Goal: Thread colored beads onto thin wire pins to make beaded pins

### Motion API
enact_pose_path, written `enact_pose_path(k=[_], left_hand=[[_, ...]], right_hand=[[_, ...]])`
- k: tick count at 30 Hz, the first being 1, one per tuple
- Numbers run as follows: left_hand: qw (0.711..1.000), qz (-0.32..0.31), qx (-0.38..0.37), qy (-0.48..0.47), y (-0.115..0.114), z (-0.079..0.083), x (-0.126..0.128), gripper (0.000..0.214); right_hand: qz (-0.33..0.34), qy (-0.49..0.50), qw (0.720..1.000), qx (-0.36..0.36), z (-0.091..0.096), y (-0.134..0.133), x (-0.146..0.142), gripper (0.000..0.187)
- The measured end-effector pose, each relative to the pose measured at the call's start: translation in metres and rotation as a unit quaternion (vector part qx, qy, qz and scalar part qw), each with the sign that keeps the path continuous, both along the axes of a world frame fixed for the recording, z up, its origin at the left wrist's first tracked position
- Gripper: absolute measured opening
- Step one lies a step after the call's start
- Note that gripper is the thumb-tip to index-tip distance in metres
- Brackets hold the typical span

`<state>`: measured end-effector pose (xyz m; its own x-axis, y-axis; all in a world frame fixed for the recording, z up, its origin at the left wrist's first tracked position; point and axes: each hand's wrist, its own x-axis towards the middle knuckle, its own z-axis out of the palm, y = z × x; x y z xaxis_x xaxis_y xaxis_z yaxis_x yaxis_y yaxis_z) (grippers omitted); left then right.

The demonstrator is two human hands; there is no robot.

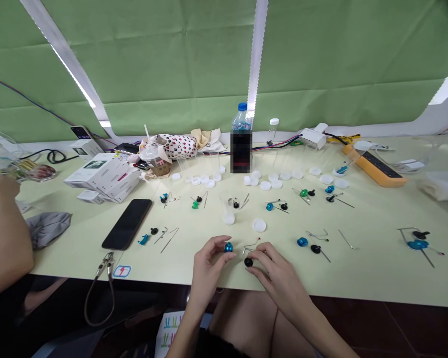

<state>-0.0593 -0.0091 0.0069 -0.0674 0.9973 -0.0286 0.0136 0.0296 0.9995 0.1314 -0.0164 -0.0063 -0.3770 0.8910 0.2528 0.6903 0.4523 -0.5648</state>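
Observation:
Between the thumb and fingers of my left hand (211, 258) is a small shiny blue round part (228, 247). My right hand (274, 268) pinches a small black round part (248, 262) just to the right of it. The two parts are apart from each other, low over the table's front edge. Thin bent metal wires (251, 246) with a red tip lie on the table just behind my fingers. Farther back stand a white round cap (259, 225) and a small clear tube with a white lid (229, 216).
Sets of blue or green parts, black parts and wires, such as a blue part (302, 242), lie spread around. White caps (276, 184) and a bottle (241, 149) stand behind. Left are a phone (127, 223), white boxes (93, 171) and another person's arm (5, 233). An orange power strip (375, 166) lies right.

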Motion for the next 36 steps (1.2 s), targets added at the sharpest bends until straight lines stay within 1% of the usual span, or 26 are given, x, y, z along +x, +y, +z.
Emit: enact_pose_path(k=[2, 5, 9, 12, 14, 16, 18, 23, 27, 29, 30, 31, 34, 36], left_hand=[[0.999, 0.0, -0.013, -0.045, 0.001, 0.002, -0.001, 0.025], [0.99, 0.008, -0.023, -0.136, 0.005, 0.004, 0.0, 0.019], [0.969, 0.003, -0.015, -0.248, 0.011, 0.003, 0.006, 0.015], [0.946, -0.003, -0.028, -0.323, 0.015, 0.001, 0.01, 0.017], [0.933, 0.003, -0.039, -0.358, 0.016, -0.001, 0.011, 0.018], [0.927, 0.02, -0.044, -0.373, 0.016, -0.001, 0.01, 0.018], [0.923, 0.03, -0.05, -0.381, 0.016, -0.001, 0.009, 0.017], [0.908, 0.022, -0.057, -0.415, 0.018, -0.003, 0.01, 0.02], [0.908, 0.025, -0.048, -0.416, 0.018, -0.005, 0.01, 0.031], [0.913, 0.01, -0.052, -0.405, 0.018, -0.004, 0.01, 0.029], [0.916, 0.0, -0.053, -0.398, 0.018, -0.003, 0.01, 0.028], [0.919, -0.01, -0.054, -0.39, 0.017, -0.002, 0.011, 0.026], [0.928, -0.025, -0.057, -0.368, 0.016, 0.001, 0.012, 0.026], [0.933, -0.025, -0.06, -0.355, 0.015, 0.002, 0.013, 0.028]], right_hand=[[0.004, 0.003, 1.0, 0.006, -0.001, 0.0, -0.002, 0.013], [0.006, 0.01, 1.0, 0.01, -0.003, -0.001, -0.005, 0.014], [0.016, 0.016, 0.999, 0.024, -0.006, -0.003, -0.009, 0.015], [0.023, 0.029, 0.998, 0.055, -0.01, -0.006, -0.012, 0.02], [0.025, 0.035, 0.997, 0.072, -0.011, -0.007, -0.014, 0.024], [0.026, 0.047, 0.996, 0.071, -0.009, -0.007, -0.015, 0.025], [0.025, 0.082, 0.995, 0.048, -0.004, -0.005, -0.017, 0.024], [0.006, 0.203, 0.978, -0.041, 0.01, 0.003, -0.024, 0.005], [-0.009, 0.307, 0.945, -0.113, 0.008, 0.003, -0.032, 0.008], [-0.019, 0.328, 0.935, -0.137, 0.005, 0.002, -0.034, 0.006], [-0.027, 0.322, 0.937, -0.133, 0.004, 0.002, -0.035, 0.005], [-0.037, 0.308, 0.944, -0.114, 0.003, 0.002, -0.036, 0.005], [-0.07, 0.244, 0.967, -0.012, 0.006, 0.005, -0.035, 0.006], [-0.088, 0.215, 0.972, 0.043, 0.011, 0.008, -0.034, 0.008]])
